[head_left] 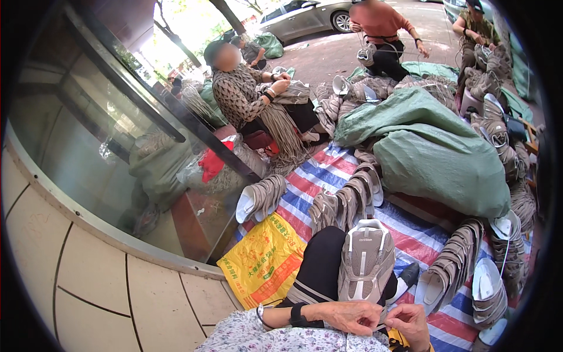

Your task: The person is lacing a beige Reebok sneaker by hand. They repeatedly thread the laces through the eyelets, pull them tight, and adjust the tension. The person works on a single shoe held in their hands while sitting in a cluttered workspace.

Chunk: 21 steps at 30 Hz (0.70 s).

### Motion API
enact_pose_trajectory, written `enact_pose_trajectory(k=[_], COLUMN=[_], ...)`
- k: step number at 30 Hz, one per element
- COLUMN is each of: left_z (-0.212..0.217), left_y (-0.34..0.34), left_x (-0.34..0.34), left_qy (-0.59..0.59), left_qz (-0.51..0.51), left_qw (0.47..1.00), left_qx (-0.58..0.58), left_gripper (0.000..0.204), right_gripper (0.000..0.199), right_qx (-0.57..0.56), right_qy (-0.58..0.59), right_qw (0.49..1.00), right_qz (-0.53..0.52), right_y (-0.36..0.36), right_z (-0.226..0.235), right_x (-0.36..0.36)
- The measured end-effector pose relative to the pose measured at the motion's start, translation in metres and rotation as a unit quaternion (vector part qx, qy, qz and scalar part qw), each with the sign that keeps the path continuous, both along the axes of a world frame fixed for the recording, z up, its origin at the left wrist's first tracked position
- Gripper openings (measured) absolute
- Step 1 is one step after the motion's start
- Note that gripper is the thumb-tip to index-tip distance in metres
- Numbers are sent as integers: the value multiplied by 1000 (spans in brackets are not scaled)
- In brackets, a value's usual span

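A taupe and grey shoe upper (pixel 368 258) lies across my knees, its heel end pointing away from me. Just past its near end my left hand (pixel 356 317) has thumb and fingertips pinched together. My right hand (pixel 409 326) faces it closely, also in a pinch. Whatever thin thing the fingertips hold is too small to make out. Strands of grey-beige lace (pixel 319 297) lie over my left thigh, next to the black band on my left wrist.
Nested rows of shoe uppers (pixel 450 264) stand on the striped sheet (pixel 404 230), with another stack (pixel 261 196) left. A yellow sack (pixel 264 258) lies by the tiled ledge (pixel 94 276). Beyond are a green sack (pixel 437 152), a seated person (pixel 243 97) handling laces, and other people.
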<state>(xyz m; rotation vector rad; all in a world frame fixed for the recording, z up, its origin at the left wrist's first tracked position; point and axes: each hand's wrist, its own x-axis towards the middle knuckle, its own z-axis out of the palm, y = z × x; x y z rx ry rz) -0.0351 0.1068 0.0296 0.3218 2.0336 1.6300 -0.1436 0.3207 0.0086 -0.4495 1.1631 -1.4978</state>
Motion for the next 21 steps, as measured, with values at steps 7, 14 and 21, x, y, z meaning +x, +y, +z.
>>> enact_pose_trajectory(k=[7, 14, 21], left_z=[26, 47, 42], left_y=[-17, -20, -24], left_x=[8, 30, 53], left_qy=[20, -21, -23], left_qz=[73, 176, 230], left_qw=[987, 962, 940], left_qx=[144, 209, 252], left_gripper=[29, 32, 30], right_gripper=[16, 14, 9], right_qx=[-52, -83, -52], right_qy=[-55, -49, -22], right_qw=[993, 989, 993], right_qz=[-87, -111, -101], right_y=[16, 20, 14], right_z=[-9, -44, -31], right_x=[16, 32, 47])
